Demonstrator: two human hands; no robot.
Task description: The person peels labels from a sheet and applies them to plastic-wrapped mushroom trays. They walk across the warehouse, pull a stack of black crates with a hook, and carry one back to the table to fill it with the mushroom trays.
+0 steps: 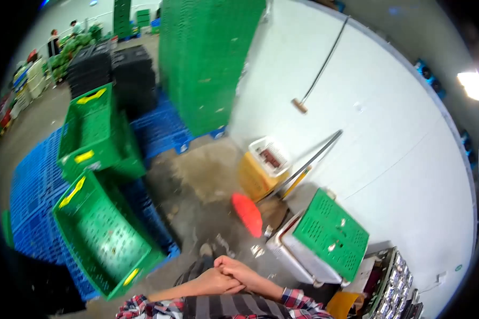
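Fingers (226, 262) pressed together, left hand (217, 279) clasps right hand (245, 273), perhaps resting; leftward, blue latticed plastic pallets (31, 199) probably keep green rectangular plastic crates (104, 242) raised.

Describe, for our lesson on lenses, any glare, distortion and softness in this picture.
Head view: the lamp is blown out to white; head view: corners are black and the top edge of the wall bows; head view: the front crate has a pale sheen inside; head view: far people look soft.
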